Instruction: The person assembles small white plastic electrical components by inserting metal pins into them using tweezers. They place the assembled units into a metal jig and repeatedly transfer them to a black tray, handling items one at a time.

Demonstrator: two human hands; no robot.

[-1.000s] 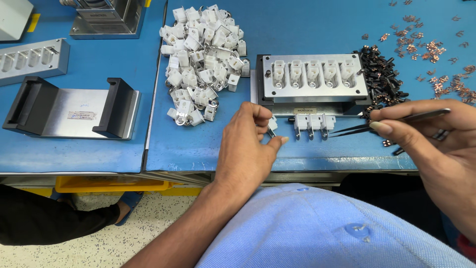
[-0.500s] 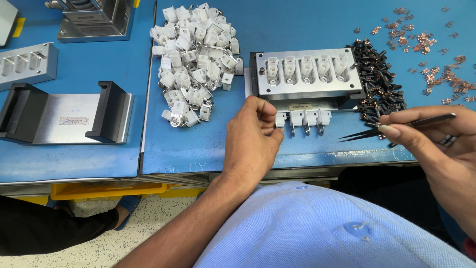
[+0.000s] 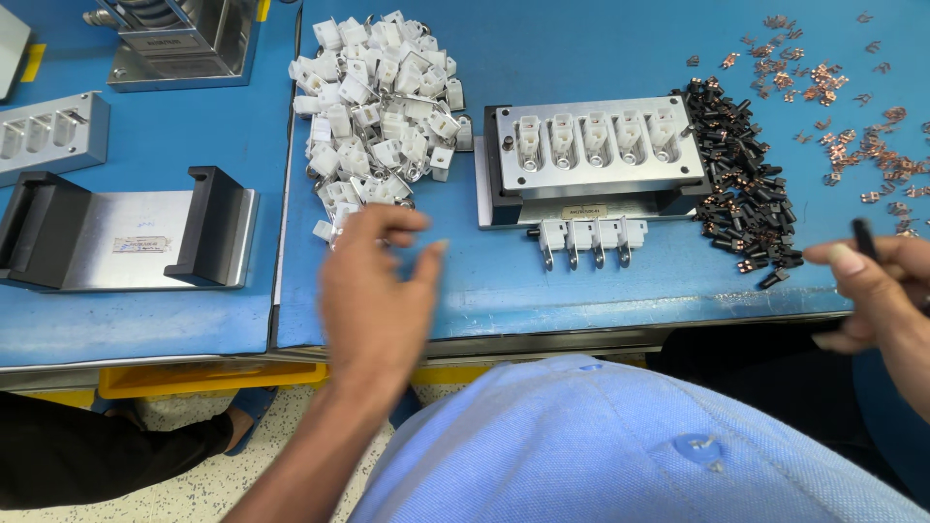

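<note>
Fingers (image 3: 412,254) of the left hand (image 3: 373,295) are spread and released, blurred, hovering over the near edge of the heap of white plastic housings (image 3: 378,107); they grasp nothing. That heap lies on the blue desk (image 3: 581,48), toward its far left part: small boxy moulded pieces, matte white, some with thin metal clips showing, tumbled on one another. A few strays sit just beside the left hand's fingertips.

Right of the heap stands a metal fixture block (image 3: 593,160), brushed grey on a black base, with five white housings seated in a row of pockets. Four more white housings (image 3: 589,237) with metal pins lie in a row along its near side.

The right hand (image 3: 877,291), at the desk's near right edge, is clenched around a thin black tool (image 3: 862,237). Beside the block lies a pile of small black parts (image 3: 746,184); farther right, scattered copper terminals (image 3: 852,136), shiny and bent.
</note>
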